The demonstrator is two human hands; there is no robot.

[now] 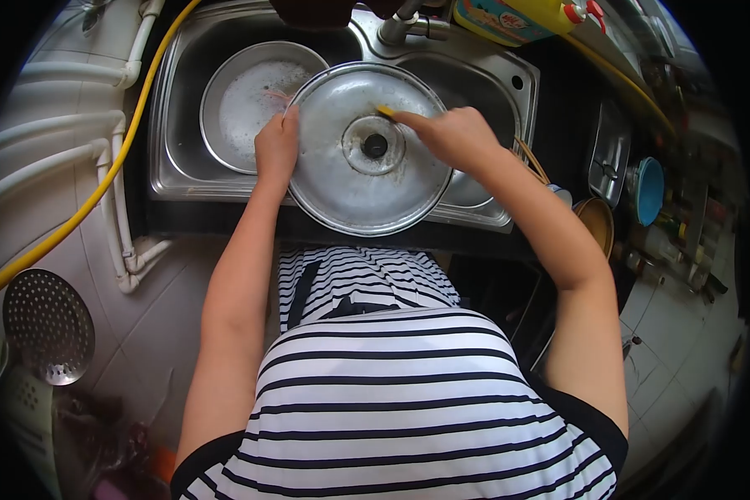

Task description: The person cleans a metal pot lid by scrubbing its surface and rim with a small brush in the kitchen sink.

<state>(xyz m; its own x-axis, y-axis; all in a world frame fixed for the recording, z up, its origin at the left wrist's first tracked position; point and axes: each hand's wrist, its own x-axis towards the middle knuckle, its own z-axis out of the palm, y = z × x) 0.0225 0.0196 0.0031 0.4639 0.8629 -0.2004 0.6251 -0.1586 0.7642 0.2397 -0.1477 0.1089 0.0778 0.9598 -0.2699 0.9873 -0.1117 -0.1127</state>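
A round metal pot lid (333, 179) with a dark knob at its centre is held up over the front of the sink, its face toward me. My left hand (276, 148) grips the lid's left rim, fingers going behind it. My right hand (458, 137) is closed on a small yellow thing, seemingly a scrubbing sponge (385, 110), pressed to the lid just above the knob. Brownish stains ring the knob. Behind the lid to the left, a wide metal basin (233, 125) with sudsy water sits in the left sink bowl.
The double steel sink (171, 158) has a tap (397, 29) at the back middle. A yellow detergent bottle (508, 18) lies behind it. On the right are chopsticks (532, 161) and a blue bowl (649, 192). A yellow hose (117, 162) and a skimmer (50, 325) are on the left.
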